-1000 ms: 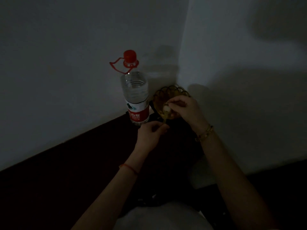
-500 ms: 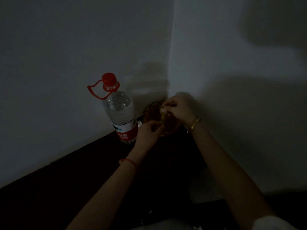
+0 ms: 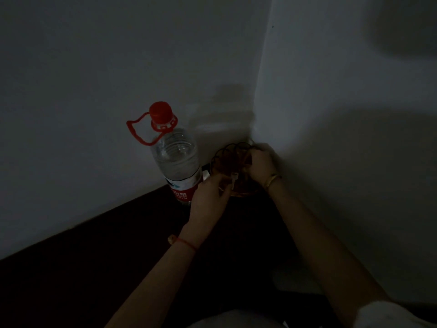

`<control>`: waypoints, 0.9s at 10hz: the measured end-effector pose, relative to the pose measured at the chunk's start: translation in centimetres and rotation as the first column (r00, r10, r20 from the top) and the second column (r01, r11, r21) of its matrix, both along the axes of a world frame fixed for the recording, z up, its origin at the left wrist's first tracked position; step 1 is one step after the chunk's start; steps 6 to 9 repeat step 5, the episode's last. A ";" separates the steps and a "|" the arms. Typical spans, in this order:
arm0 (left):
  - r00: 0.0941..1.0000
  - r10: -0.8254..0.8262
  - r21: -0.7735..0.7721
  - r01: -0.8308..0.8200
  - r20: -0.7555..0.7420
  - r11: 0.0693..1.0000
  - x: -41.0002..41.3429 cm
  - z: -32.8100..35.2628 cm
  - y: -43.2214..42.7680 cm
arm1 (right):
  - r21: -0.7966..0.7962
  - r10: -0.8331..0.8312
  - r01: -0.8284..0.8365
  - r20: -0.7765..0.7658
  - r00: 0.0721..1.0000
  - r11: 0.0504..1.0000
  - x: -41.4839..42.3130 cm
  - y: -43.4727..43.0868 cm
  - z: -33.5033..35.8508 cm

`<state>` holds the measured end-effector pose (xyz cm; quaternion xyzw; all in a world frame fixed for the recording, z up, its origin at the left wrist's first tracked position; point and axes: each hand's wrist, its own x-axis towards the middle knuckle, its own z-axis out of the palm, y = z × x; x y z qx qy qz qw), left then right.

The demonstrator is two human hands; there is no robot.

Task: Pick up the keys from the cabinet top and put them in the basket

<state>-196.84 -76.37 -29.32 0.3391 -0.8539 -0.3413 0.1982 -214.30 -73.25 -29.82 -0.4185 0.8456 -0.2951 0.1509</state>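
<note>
At far corner of cabinet top (image 3: 118, 256) | left hand (image 3: 210, 192) pinching keys (image 3: 233, 181), hanging just near-left of basket (image 3: 233, 159) rim | right hand (image 3: 260, 162) gripping basket's right rim, steadying.

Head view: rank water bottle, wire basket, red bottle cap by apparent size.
1. Water bottle, clearly largest.
2. Wire basket, partly hidden by both hands, so its full extent is unsure.
3. Red bottle cap, smallest.
</note>
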 end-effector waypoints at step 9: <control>0.990 -0.122 -0.041 0.120 -0.064 0.992 3.2 0.1 -0.5 | 0.060 0.047 -0.040 -0.118 0.992 0.997 1.6 1.9 2.2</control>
